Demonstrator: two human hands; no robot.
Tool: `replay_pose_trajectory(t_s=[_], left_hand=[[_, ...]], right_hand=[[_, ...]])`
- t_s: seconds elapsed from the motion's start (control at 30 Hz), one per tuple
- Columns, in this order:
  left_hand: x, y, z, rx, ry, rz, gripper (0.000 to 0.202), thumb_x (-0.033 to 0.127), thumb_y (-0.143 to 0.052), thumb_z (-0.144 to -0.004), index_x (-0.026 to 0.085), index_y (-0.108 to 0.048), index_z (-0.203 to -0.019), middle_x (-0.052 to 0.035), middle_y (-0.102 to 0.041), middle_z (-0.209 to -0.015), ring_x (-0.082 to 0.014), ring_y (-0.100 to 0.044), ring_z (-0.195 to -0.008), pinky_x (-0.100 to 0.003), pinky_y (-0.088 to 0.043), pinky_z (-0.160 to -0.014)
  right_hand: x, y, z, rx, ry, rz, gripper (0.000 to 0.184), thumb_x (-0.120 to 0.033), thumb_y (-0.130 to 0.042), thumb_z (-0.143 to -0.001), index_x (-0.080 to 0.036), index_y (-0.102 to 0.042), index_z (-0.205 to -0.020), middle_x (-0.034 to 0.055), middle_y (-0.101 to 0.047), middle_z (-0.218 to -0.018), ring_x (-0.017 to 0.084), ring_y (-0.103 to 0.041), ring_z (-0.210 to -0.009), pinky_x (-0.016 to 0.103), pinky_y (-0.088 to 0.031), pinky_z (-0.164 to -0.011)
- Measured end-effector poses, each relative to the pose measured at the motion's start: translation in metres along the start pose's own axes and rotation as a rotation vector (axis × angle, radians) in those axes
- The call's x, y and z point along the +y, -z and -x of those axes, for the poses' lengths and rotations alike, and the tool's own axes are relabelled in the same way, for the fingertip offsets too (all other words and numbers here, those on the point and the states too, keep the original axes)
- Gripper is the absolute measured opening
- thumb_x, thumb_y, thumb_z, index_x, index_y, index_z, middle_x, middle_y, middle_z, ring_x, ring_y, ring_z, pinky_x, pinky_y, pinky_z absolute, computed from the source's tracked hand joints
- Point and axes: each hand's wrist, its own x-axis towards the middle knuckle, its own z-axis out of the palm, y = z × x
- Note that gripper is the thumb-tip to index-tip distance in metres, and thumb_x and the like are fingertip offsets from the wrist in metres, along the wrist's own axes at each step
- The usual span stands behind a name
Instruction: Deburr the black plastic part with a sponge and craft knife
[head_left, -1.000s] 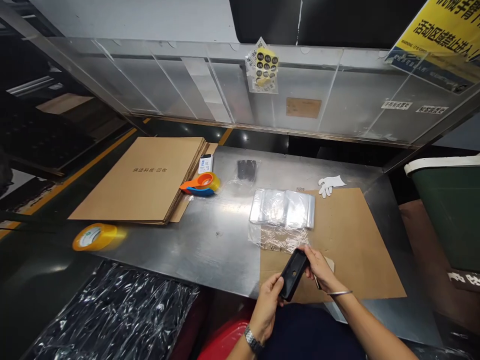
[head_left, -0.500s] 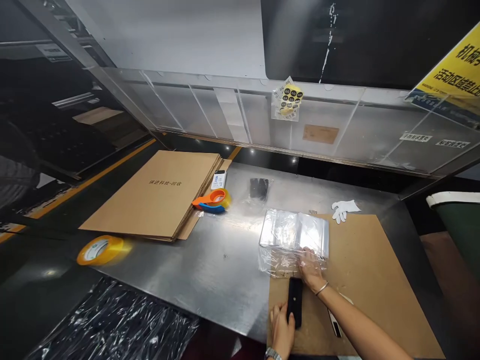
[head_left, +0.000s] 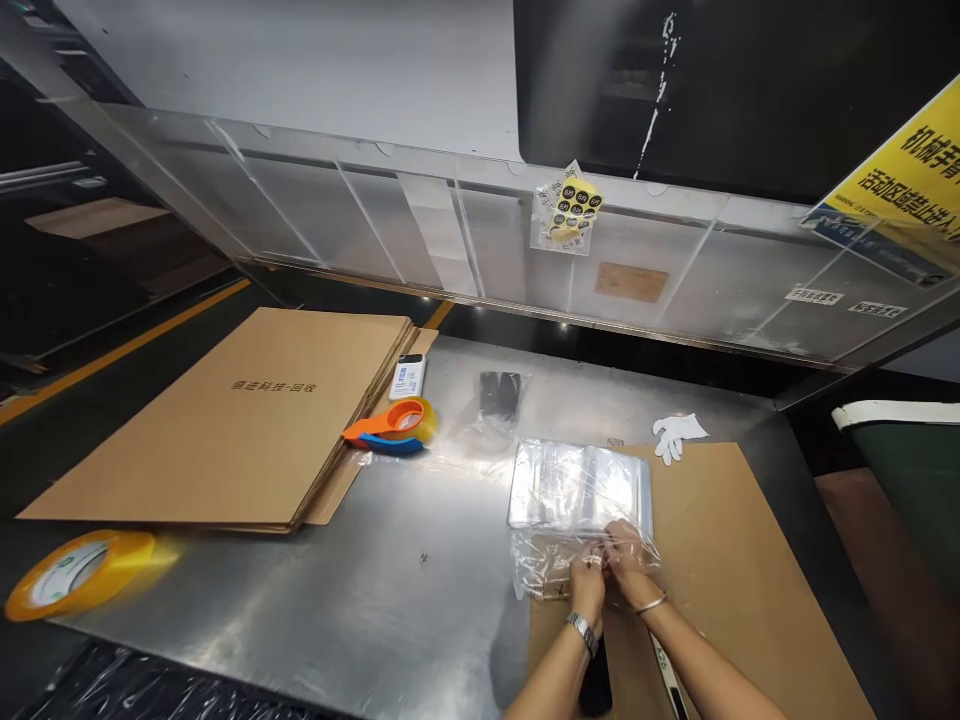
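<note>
Head view: we see both hands meeting at 6 o'clock on a loose clear plastic bag (head_left: 559, 568), at the near edge of a stack of clear bags (head_left: 579, 487). Our left hand (head_left: 587, 580), with a watch at the wrist, pinches the film with curled fingers; our right hand (head_left: 628, 565), with a thin bracelet, grips the same film just beside it at 3 o'clock. A black case (head_left: 598, 685) lies under the left forearm on the cardboard sheet (head_left: 720, 570), apart from both hands. At 10 o'clock an orange tape dispenser (head_left: 391, 424) rests on the steel table (head_left: 390, 570) beside flat cartons (head_left: 240, 415). A white glove (head_left: 675, 434) lies at 1 o'clock, a yellow tape roll (head_left: 75, 570) at 9 o'clock.
</note>
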Motion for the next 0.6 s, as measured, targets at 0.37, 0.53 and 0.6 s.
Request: replay_pose_trajectory(t_s=[0.37, 0.53, 0.6], left_hand=[[0.007, -0.019, -0.028, -0.002, 0.236, 0.267, 0.018, 0.029, -0.052, -0.083, 0.012, -0.056, -0.081, 0.0005, -0.058, -0.074, -0.0099, -0.056, -0.063, -0.027, -0.050, -0.061], [0.007, -0.019, -0.026, 0.032, 0.298, 0.247, 0.019, 0.030, -0.050, -0.084, 0.012, -0.055, -0.081, 0.0019, -0.056, -0.070, -0.0073, -0.051, -0.055, -0.023, -0.046, -0.052], [0.008, -0.017, -0.019, 0.025, 0.314, 0.232, 0.020, 0.031, -0.050, -0.084, 0.012, -0.055, -0.080, 0.0025, -0.055, -0.068, -0.0068, -0.050, -0.053, -0.022, -0.045, -0.050]], right_hand=[[-0.013, -0.013, 0.019, 0.255, -0.260, -0.042, 0.038, -0.047, -0.041, -0.085, -0.016, -0.054, -0.067, 0.0049, -0.056, -0.071, 0.018, -0.052, -0.070, 0.034, -0.040, -0.070], [-0.013, -0.015, 0.024, 0.300, -0.360, -0.190, 0.041, -0.049, -0.040, -0.087, -0.015, -0.057, -0.073, 0.0033, -0.061, -0.072, 0.015, -0.057, -0.067, 0.030, -0.044, -0.065], [-0.014, -0.013, 0.026, 0.317, -0.375, -0.238, 0.040, -0.050, -0.043, -0.085, -0.014, -0.057, -0.075, 0.0034, -0.062, -0.075, 0.015, -0.058, -0.070, 0.030, -0.046, -0.066]])
